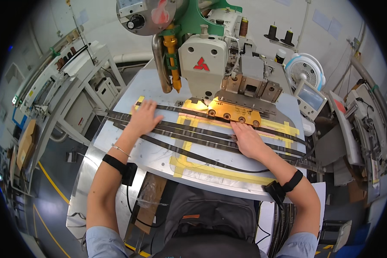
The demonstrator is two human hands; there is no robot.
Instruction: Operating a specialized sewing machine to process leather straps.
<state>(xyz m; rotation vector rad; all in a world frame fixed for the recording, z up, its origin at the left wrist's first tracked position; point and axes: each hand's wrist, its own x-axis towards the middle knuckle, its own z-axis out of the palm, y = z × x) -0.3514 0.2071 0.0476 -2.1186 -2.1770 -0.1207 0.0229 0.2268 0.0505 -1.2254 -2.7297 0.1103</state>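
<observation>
Several long black straps run side by side across the pale work plate of an industrial sewing machine. My left hand lies on the left part of the far strap, its fingers stretched out and thumb apart. At the orange clamp plate, my right hand rests on the strap with fingers extended to the plate's near edge. A small dark tip shows beside the right thumb; what it is I cannot make out. The far strap passes along the clamp plate, under the lit needle area.
Yellow tape frames part of the plate. A gold-coloured nozzle hangs left of the machine head. To the right stand a white fan and a control screen. A dark bag sits below the table edge.
</observation>
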